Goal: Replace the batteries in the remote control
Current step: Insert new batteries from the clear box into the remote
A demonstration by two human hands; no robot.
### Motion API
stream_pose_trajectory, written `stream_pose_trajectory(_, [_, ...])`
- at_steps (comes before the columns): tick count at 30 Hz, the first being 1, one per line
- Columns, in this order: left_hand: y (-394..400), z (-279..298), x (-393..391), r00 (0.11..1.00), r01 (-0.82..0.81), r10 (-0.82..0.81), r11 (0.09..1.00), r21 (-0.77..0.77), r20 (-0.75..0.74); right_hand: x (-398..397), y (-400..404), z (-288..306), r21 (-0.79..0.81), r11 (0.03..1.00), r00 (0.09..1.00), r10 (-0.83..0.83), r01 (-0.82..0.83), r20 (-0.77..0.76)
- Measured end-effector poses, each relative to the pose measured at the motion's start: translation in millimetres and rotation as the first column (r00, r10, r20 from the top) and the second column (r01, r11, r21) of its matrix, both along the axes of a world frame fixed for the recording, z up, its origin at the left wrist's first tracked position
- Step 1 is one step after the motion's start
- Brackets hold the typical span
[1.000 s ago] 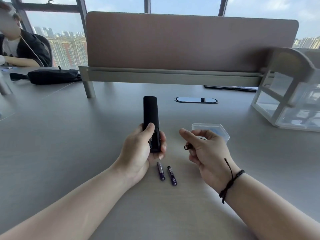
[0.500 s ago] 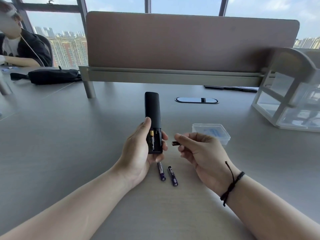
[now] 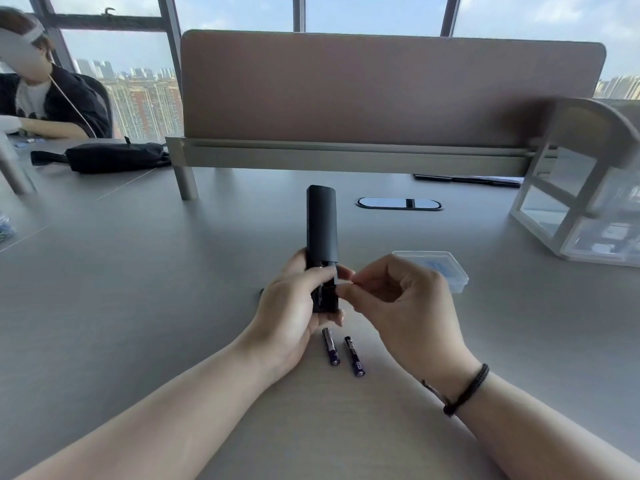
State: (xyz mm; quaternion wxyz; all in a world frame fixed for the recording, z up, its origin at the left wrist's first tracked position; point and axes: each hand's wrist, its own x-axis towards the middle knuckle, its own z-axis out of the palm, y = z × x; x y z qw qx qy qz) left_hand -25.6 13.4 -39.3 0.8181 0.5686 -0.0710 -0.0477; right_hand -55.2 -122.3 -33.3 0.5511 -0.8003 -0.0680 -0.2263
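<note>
Battery fitting at open remote
Left hand (image 3: 294, 306) grips remote (image 3: 322, 233); right hand (image 3: 408, 306) pinches at compartment, contents unclear; two batteries (image 3: 330, 346) on worktop (image 3: 138, 289).

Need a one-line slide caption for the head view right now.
Left hand holds the black remote while the right hand works at its battery bay; two batteries lie on the table.

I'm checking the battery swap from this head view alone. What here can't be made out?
- Battery bay of the remote: covered by the left hand and the fingers of the right hand.
- Whether the right hand holds a battery: hidden by its own fingers.
- Labels on the two batteries on the table: too small.
</note>
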Motion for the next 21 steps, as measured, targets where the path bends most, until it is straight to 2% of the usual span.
stream_pose_trajectory(3, [-0.6,-1.4,-0.8,0.999,0.008,-0.009,0.999,0.050,0.031,-1.4,-0.5,-1.8,-0.107,0.994,0.996,-0.027,0.035,0.080])
stream_pose_trajectory(8, [0.2,-2.2,-1.9,0.997,0.038,-0.047,0.992,0.123,0.066,-0.2,-0.5,-3.3,-0.129,0.987,0.995,0.093,-0.098,-0.047])
stream_pose_trajectory(10, [-0.2,-2.2,-1.5,0.997,0.045,-0.051,0.993,0.110,0.051,0.4,-0.3,-4.1,-0.121,0.987,0.994,0.096,-0.102,-0.052])
stream_pose_trajectory(21, [0.2,-2.4,-0.8,0.999,-0.018,0.012,0.992,0.123,0.049,6.5,-6.9,-4.3,-0.234,0.971,0.997,-0.062,0.048,-0.052])
